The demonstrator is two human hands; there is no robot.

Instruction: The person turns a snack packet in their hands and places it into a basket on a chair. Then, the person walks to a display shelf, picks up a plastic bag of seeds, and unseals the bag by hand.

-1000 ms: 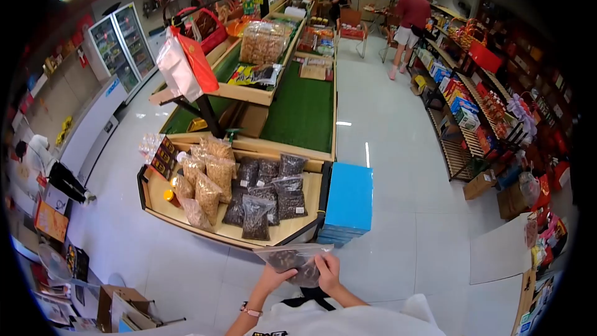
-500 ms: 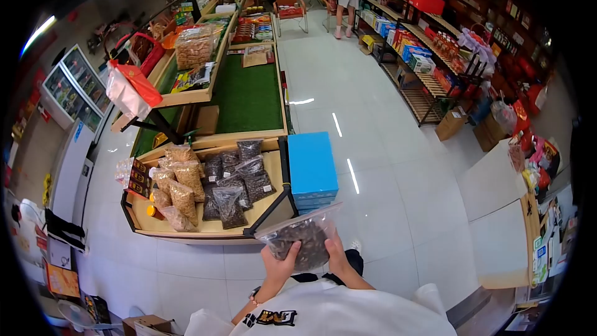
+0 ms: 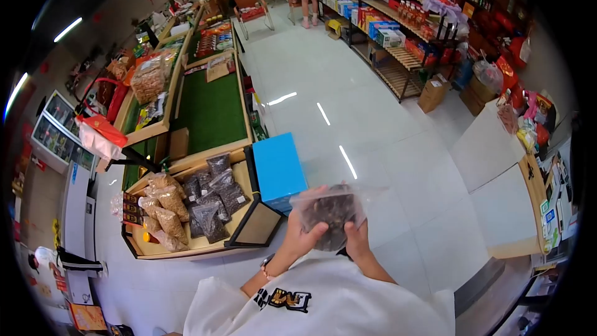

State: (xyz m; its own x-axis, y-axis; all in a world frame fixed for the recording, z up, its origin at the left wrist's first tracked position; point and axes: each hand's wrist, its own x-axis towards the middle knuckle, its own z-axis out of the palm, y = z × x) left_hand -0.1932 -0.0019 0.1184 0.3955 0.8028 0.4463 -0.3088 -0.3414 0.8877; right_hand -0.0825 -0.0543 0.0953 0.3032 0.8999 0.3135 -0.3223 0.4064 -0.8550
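Between my two hands, in front of my chest, is a clear zip bag (image 3: 334, 214) filled with dark, dried pieces whose kind I cannot make out. My left hand (image 3: 303, 231) grips its left side, with the thumb across the front. On the right side, my right hand (image 3: 357, 239) holds it the same way, thumb on the front. The fingers behind the bag are hidden. To the left, similar bags of dark pieces (image 3: 211, 221) lie in a wooden display bin (image 3: 239, 236), beside bags of light tan goods (image 3: 169, 211).
A blue box stack (image 3: 278, 168) stands against the bin's right side. Behind the bin runs a green-lined display table (image 3: 211, 112). Stocked shelves (image 3: 398, 62) line the right, with a cardboard box (image 3: 433, 93) at their end. A white counter (image 3: 491, 168) is at right. Other people are farther back.
My view has turned to the right, so the bin and blue boxes appear farther left. The bag is raised and more upright, still held in both hands.
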